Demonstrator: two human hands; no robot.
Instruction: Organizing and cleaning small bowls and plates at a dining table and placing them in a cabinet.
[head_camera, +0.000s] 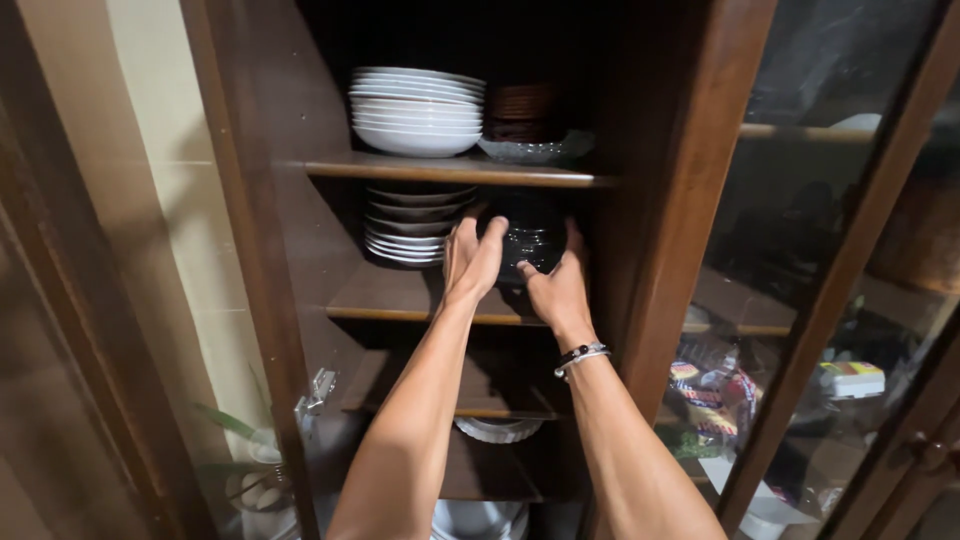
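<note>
Both of my arms reach into a dark wooden cabinet. My left hand (470, 262) presses against the left side of a stack of dark glossy bowls (530, 240) on the second shelf (400, 300). My right hand (560, 285), with bracelets at the wrist, grips the stack's right side and lower edge. The bowls stand on the shelf between my palms. A pile of white and grey plates (410, 225) sits just left of my left hand.
The shelf above (450, 170) carries stacked white plates (415, 110), a glass dish (535, 150) and brown bowls (520, 105). More white dishes (497, 430) lie on lower shelves. A glass door panel (800, 300) at right shows colourful packages (715, 395) behind it. The open door frame (240, 250) stands at left.
</note>
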